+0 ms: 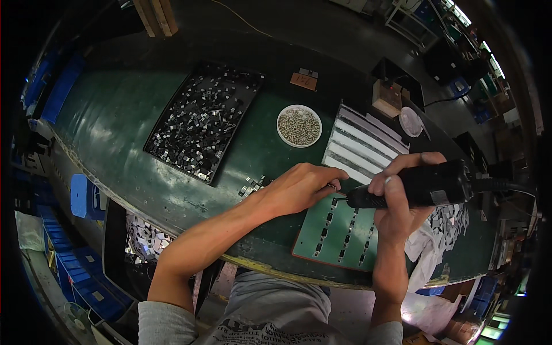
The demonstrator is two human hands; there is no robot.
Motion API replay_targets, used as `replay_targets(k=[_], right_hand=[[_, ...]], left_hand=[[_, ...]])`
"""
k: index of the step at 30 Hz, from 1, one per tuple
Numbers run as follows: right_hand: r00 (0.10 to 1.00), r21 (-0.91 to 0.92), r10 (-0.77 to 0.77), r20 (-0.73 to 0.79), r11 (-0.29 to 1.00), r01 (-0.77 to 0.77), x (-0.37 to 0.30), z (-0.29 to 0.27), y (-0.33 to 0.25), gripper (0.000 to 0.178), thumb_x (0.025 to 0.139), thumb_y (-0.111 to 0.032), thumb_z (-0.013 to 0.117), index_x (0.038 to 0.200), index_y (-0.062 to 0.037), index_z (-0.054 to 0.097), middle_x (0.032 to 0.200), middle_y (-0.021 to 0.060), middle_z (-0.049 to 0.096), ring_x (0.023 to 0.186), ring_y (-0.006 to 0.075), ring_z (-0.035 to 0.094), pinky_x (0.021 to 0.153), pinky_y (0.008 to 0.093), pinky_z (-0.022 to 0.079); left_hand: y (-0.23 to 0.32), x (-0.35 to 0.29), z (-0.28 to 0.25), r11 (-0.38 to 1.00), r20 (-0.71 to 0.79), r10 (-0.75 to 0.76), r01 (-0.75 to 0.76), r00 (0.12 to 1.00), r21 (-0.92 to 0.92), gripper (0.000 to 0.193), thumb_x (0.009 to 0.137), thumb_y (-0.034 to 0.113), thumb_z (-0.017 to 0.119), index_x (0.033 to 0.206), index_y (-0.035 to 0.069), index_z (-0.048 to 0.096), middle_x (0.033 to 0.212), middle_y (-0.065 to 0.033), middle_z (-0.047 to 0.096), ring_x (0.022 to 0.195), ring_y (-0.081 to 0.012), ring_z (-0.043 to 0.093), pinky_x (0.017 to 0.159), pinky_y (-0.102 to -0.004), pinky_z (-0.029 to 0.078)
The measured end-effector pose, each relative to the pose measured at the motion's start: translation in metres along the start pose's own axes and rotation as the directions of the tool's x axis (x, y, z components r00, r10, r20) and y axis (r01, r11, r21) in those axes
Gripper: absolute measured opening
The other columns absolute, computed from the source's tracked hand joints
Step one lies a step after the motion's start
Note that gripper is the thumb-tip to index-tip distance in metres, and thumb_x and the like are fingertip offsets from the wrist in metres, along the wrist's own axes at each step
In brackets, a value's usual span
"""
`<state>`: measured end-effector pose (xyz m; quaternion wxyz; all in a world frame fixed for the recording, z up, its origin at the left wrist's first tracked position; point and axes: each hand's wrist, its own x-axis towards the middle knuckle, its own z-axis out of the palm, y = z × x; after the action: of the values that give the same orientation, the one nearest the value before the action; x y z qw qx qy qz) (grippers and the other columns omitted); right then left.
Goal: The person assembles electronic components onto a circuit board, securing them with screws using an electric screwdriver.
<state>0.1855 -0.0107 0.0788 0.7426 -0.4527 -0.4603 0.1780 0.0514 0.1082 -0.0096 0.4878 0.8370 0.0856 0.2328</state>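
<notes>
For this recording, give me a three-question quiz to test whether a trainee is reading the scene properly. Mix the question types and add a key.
1. Multiple choice: how is the black power tool held? A) left hand only B) right hand only C) both hands

2. True or false: the white bowl stands to the right of the black tray in the picture.

3. Fill the gap: the small black parts on the green board show in ___ rows.

Key:
1. B, the right hand alone grips it.
2. True.
3. Three.
</notes>
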Motion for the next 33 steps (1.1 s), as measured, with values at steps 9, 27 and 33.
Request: replay_targets(k=[9, 27, 33], right_hand=[[0.966, 0.173, -0.249, -0.073, 0.951, 0.258, 0.008, -0.013, -0.014, 0.065, 0.092, 0.005, 0.055, 0.150, -0.0101, 0.030, 0.104, 0.0195, 0.060, 0.068, 0.0183, 0.063, 0.062, 0.0345, 0.059], [0.962, 0.116, -0.272, -0.021, 0.955, 0.272, 0.010, -0.008, -0.012, 0.054, 0.096, -0.004, 0.061, 0.144, -0.0044, 0.037, 0.103, 0.0167, 0.058, 0.072, 0.0150, 0.057, 0.059, 0.0300, 0.051], [0.975, 0.162, -0.203, -0.085, 0.963, 0.215, 0.008, -0.011, -0.014, 0.064, 0.093, 0.001, 0.059, 0.150, -0.0075, 0.030, 0.103, 0.0188, 0.059, 0.067, 0.0172, 0.062, 0.061, 0.0340, 0.057]], left_hand=[[0.002, 0.001, -0.002, 0.994, 0.020, -0.013, 0.015, 1.000, -0.105, 0.040, 0.087, -0.002, 0.073, 0.126, -0.001, 0.064, 0.101, -0.0166, 0.076, 0.095, -0.0320, 0.075, 0.081, -0.0381, 0.060], [0.002, 0.000, 0.001, 0.997, 0.016, 0.027, -0.026, 0.999, -0.074, 0.038, 0.085, 0.000, 0.075, 0.122, 0.000, 0.065, 0.099, -0.0188, 0.075, 0.092, -0.0376, 0.074, 0.078, -0.0417, 0.060], [0.000, 0.000, 0.000, 0.998, 0.014, 0.023, -0.022, 1.000, -0.066, 0.036, 0.085, 0.002, 0.076, 0.119, 0.000, 0.067, 0.096, -0.0187, 0.075, 0.091, -0.0376, 0.073, 0.077, -0.0423, 0.059]])
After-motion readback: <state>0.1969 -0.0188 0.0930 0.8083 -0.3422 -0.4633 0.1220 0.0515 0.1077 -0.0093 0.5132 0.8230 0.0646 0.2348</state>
